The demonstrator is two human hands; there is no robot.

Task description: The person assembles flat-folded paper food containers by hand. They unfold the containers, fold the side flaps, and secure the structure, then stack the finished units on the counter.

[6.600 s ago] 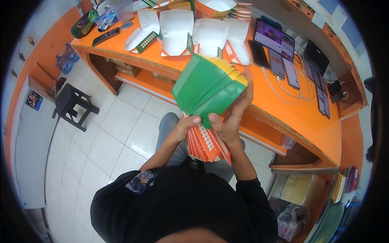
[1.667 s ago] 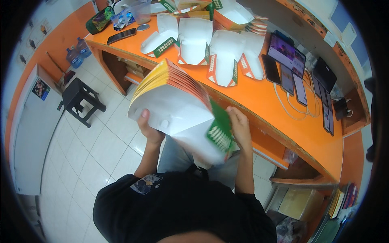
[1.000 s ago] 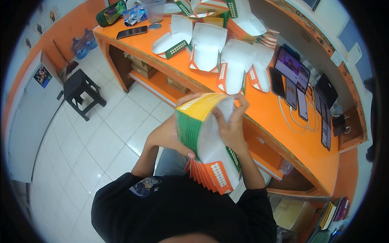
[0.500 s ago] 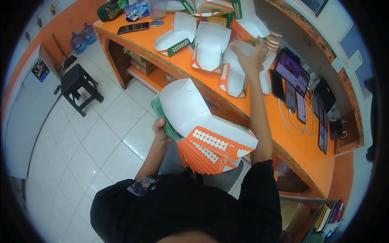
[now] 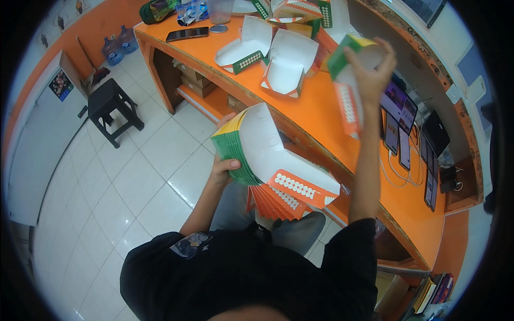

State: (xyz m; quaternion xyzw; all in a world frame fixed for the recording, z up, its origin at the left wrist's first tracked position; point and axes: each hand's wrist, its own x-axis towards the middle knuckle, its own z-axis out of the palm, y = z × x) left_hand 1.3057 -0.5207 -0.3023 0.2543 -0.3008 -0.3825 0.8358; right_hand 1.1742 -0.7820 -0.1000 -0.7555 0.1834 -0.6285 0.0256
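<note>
My left hand [image 5: 225, 166] is closed round the green and yellow side of a nested stack of open cardboard food boxes [image 5: 263, 147], held above my lap. Their white insides face up, and the orange front flaps with rows of white dots fan out below. Over the counter, my right hand [image 5: 372, 75] grips one more food box [image 5: 348, 101], tilted, with its green and yellow end up and its orange end down; motion blurs it. Other opened boxes rest on the counter, among them a white-lined orange one [image 5: 284, 77] and a green-edged one [image 5: 241, 56].
The orange counter [image 5: 321, 115] carries a dark phone [image 5: 187, 34], a round lid [image 5: 218, 29] and a clear plastic cup [image 5: 219, 10]. At its right, several phones [image 5: 404, 147] and charging cables lie by a lit tablet [image 5: 399, 104]. A black stool [image 5: 115, 104] stands on the tiled floor.
My right hand has lifted a food box off the counter and moved it up and to the right. The left hand has turned the stack, showing more of its green and yellow side.
</note>
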